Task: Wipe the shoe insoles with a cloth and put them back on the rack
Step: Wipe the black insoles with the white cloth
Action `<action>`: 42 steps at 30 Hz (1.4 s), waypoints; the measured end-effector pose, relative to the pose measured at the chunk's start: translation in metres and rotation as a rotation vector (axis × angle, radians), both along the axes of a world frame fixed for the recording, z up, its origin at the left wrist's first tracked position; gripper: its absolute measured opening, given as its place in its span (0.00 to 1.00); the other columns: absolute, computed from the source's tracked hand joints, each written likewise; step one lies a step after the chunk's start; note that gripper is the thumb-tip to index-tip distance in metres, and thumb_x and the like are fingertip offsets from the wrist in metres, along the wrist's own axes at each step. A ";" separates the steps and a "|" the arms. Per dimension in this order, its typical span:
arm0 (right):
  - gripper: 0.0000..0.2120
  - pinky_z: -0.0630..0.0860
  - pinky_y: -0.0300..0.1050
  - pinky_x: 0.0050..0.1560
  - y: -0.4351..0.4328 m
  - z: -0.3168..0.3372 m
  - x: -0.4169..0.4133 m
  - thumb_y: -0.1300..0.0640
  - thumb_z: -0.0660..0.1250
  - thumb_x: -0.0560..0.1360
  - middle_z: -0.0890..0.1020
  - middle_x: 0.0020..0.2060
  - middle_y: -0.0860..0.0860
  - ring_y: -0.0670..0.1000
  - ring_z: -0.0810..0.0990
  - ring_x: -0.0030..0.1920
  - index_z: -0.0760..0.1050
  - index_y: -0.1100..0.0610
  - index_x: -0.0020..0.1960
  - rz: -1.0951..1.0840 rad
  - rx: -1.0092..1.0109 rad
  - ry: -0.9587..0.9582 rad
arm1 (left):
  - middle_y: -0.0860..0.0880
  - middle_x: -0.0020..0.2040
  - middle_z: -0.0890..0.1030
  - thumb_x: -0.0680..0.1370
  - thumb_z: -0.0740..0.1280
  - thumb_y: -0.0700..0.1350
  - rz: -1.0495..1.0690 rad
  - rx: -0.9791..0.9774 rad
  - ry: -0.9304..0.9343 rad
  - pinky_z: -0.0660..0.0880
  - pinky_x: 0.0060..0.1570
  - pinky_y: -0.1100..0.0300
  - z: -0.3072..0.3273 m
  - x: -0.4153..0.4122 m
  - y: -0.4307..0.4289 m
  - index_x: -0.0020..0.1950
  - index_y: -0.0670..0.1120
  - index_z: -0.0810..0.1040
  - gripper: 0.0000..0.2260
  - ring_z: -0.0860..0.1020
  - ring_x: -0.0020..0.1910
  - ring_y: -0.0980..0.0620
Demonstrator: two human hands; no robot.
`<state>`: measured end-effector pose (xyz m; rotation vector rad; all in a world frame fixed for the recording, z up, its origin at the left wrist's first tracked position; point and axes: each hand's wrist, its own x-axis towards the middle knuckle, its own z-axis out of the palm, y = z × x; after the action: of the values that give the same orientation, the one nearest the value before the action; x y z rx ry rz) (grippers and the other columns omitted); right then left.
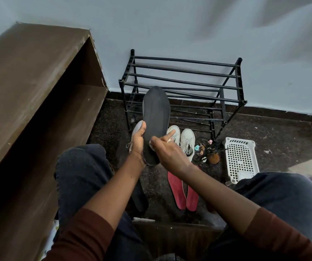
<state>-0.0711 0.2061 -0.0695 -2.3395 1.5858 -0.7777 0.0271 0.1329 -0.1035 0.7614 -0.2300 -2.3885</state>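
Hidden under the right hand (168,153): nearly all of the cloth (152,148) (only a pale scrap showing at the hand's edge) and the heel end of the dark insole (156,117). Behind that insole and the left hand (138,140): most of the grey shoe (137,127). Under the left forearm: part of a second dark insole (139,198) on the floor. Under the right wrist: toe ends of the red insoles (177,193). Cut off by the right knee: near corner of the white basket (240,157). Too small to identify: clutter (208,149) beside the rack (185,80).

We can read no text, label, brand, number or sign: the dark grey foam insole (156,117), the white lace-up sneakers (187,140) and the white perforated plastic basket (240,157) show us no legible marking.
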 end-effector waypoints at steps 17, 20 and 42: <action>0.08 0.76 0.52 0.35 0.007 -0.007 -0.010 0.58 0.57 0.77 0.79 0.40 0.61 0.62 0.79 0.38 0.65 0.57 0.55 0.113 -0.019 -0.080 | 0.37 0.62 0.76 0.77 0.52 0.64 0.026 0.004 0.022 0.68 0.62 0.37 -0.011 -0.006 0.001 0.65 0.37 0.73 0.33 0.78 0.59 0.40; 0.09 0.76 0.57 0.41 -0.017 -0.008 -0.019 0.60 0.59 0.76 0.79 0.45 0.64 0.64 0.79 0.45 0.68 0.62 0.55 -0.150 0.066 -0.121 | 0.37 0.58 0.78 0.79 0.52 0.61 0.084 -0.016 -0.037 0.74 0.59 0.48 -0.007 -0.008 0.000 0.56 0.36 0.79 0.30 0.80 0.53 0.42; 0.14 0.73 0.53 0.42 -0.060 -0.007 -0.048 0.67 0.60 0.74 0.80 0.46 0.64 0.63 0.78 0.45 0.66 0.63 0.59 -0.448 0.106 -0.156 | 0.38 0.61 0.76 0.78 0.56 0.60 -0.053 -0.052 -0.206 0.79 0.49 0.50 0.005 0.007 0.009 0.70 0.39 0.69 0.29 0.76 0.56 0.40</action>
<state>-0.1193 0.1465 -0.0766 -1.8198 2.0493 -0.9098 0.0346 0.1417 -0.0984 0.9884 -0.4000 -2.3427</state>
